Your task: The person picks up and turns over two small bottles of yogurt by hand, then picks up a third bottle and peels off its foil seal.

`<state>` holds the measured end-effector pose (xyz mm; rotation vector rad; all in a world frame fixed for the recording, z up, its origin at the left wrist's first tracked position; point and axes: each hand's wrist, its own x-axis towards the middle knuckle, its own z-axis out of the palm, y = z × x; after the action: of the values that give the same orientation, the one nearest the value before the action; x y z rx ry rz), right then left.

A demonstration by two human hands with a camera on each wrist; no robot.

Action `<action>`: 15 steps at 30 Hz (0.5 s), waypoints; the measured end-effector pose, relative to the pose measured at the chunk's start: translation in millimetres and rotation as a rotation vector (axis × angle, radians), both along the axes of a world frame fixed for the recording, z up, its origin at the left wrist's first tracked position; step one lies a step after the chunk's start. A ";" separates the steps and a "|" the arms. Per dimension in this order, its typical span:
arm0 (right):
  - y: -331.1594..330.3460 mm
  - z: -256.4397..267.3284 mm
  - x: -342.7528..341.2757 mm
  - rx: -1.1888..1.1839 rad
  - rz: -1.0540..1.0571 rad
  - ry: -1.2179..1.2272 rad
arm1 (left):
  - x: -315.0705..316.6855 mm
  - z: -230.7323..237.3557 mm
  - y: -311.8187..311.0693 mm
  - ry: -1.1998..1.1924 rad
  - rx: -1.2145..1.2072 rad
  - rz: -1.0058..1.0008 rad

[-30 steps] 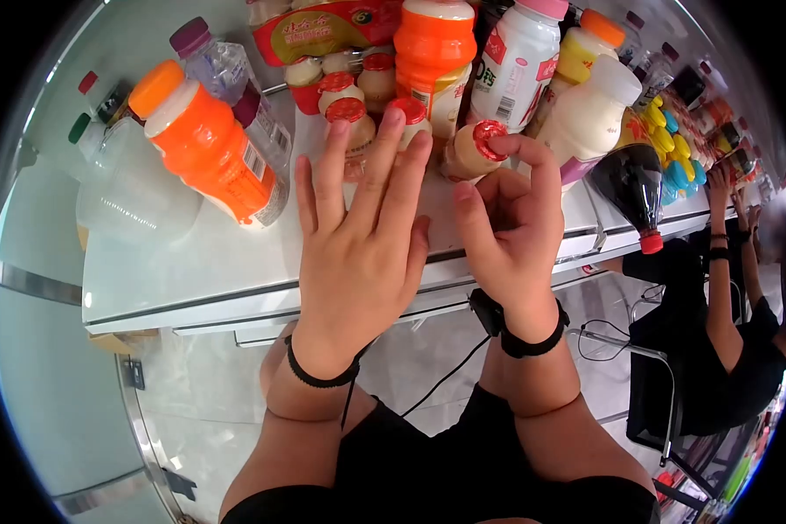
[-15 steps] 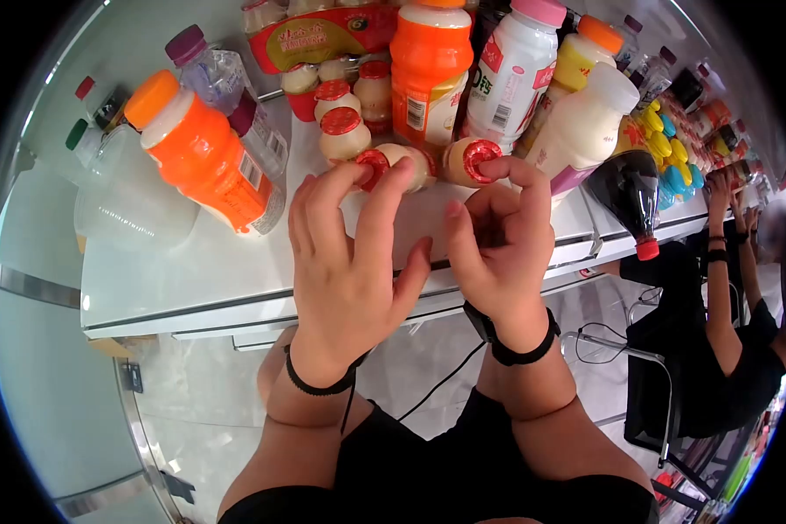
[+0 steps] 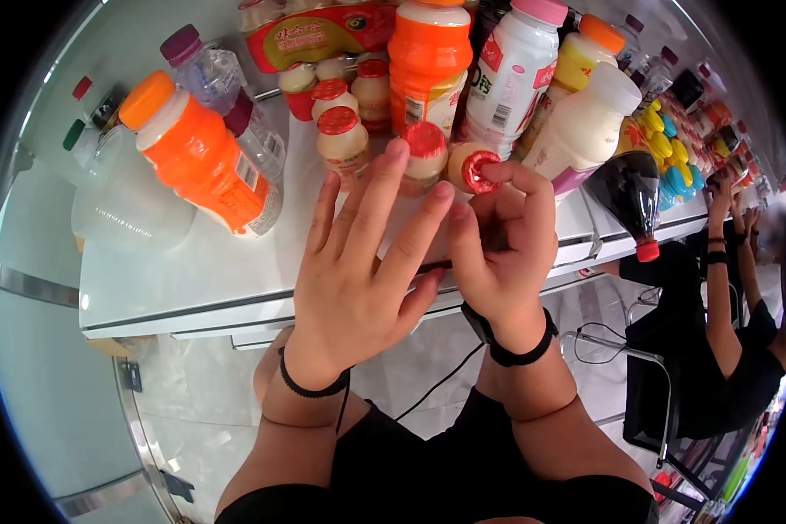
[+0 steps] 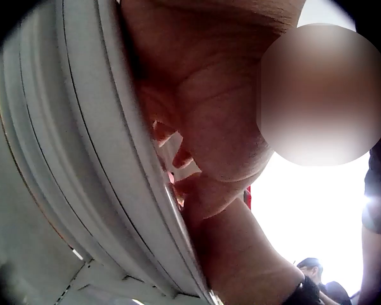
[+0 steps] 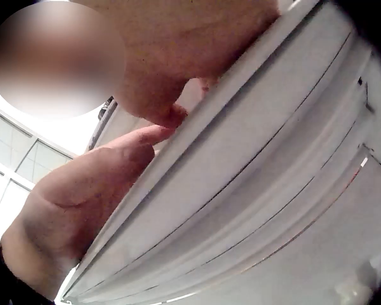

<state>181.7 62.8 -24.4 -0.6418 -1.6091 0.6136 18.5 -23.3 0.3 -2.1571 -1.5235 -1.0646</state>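
Note:
In the head view my left hand point(image 3: 354, 271) is spread palm down over the table edge, its fingertips near an upright small red-capped bottle point(image 3: 425, 157); whether they touch it is unclear. My right hand point(image 3: 511, 249) has its index fingertip at the red cap of a tilted small bottle point(image 3: 473, 168), the other fingers curled beneath. Left of these stand two more small red-capped bottles point(image 3: 342, 140). Both wrist views show mainly palms, the left hand point(image 4: 209, 121) and the right hand point(image 5: 177, 57), beside the white table edge.
An orange bottle point(image 3: 205, 166) leans at the left beside a clear purple-capped bottle point(image 3: 210, 74). Behind the small bottles stand a large orange bottle point(image 3: 428, 65) and a white pink-capped bottle point(image 3: 513, 74). A dark bottle point(image 3: 629, 196) lies at the right; another person point(image 3: 716, 349) sits beyond.
One small bottle, tilted under my left fingers half a second ago, now stands upright. My left fingers have straightened and spread. The right hand has barely moved.

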 end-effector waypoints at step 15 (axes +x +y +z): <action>-0.4 11.0 0.0 -0.087 0.010 -0.066 | -10.5 0.3 5.4 -0.161 0.047 0.099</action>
<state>181.8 62.4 -13.3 -0.7254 -1.6544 0.6790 8.0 -17.9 0.5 -1.9849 -1.6387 -1.2533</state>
